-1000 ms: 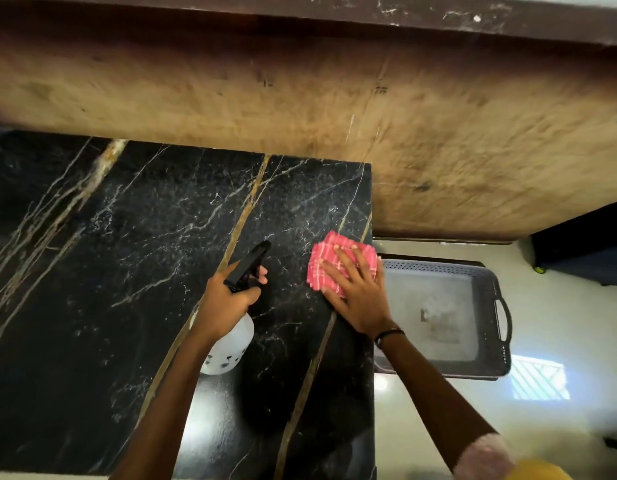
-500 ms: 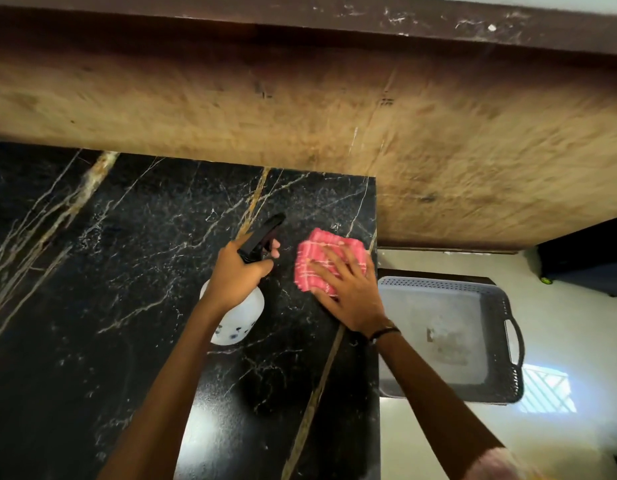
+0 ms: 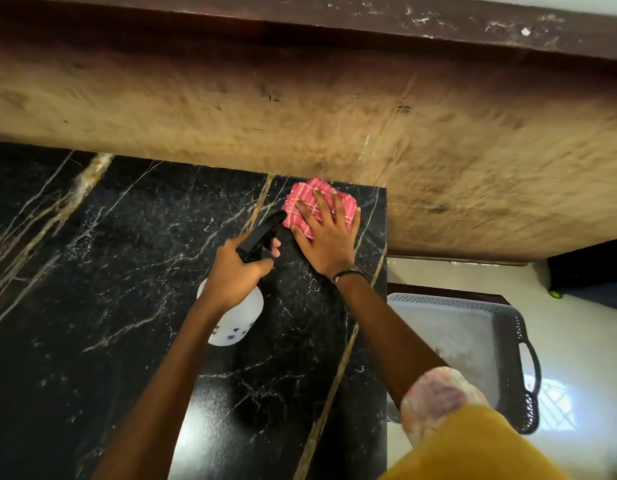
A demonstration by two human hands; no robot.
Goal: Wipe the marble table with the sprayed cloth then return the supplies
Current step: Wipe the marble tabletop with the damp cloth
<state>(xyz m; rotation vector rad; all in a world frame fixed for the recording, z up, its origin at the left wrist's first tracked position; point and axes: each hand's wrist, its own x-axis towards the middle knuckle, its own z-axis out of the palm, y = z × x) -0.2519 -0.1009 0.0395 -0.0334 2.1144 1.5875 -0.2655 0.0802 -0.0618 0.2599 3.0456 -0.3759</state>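
1. R hand (image 3: 326, 237) lies flat, palm down, on the pink checked cloth (image 3: 308, 206); fingers straight and spread, pointing away from the person twd the wall, thumb out to the side. Dark band on the wrist.
2. Cloth sits folded on the black marble table (image 3: 92, 271), at the far R corner, right up against the tan wall (image 3: 300, 105).
3. R forearm runs diagonally from lower R up to the hand; pale patterned sleeve (image 3: 435, 400) near the elbow, yellow fabric below it.
4. L hand (image 3: 237, 268) grips the spray bottle (image 3: 232, 320) by its black trigger head; fingers curled round the neck, index fingertip at the trigger. Nozzle points twd the cloth, its tip just beside the cloth's near edge.
5. Bottle body is white w/ small blue marks, below the L wrist; can't tell if it touches the table.
6. L forearm comes up from bottom centre, about straight.
7. Grey tray (image 3: 528, 355) w/ loop handle is R of the table, lower down, partly behind the R arm.
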